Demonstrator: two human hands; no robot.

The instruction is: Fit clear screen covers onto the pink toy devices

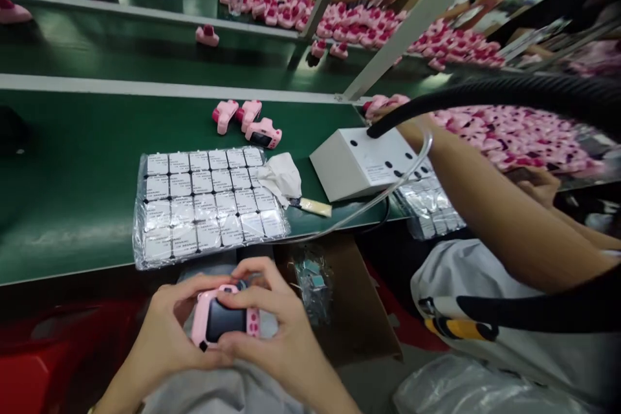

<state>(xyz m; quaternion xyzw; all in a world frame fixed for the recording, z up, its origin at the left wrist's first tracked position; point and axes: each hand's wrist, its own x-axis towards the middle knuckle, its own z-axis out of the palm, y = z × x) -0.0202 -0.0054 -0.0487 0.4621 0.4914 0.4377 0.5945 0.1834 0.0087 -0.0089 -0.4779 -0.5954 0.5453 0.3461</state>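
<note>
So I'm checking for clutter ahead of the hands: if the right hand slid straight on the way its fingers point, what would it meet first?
The right hand points leftward across the pink toy camera, so beyond the toy it would likely meet the left hand first; depth is hard to judge.

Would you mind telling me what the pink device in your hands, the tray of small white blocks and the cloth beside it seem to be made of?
The pink device looks like smooth moulded plastic with a glossy dark screen. The tray seems wrapped in clear film, which is wrinkled and shiny. The cloth looks like soft white fabric or tissue, crumpled and matte.
</note>
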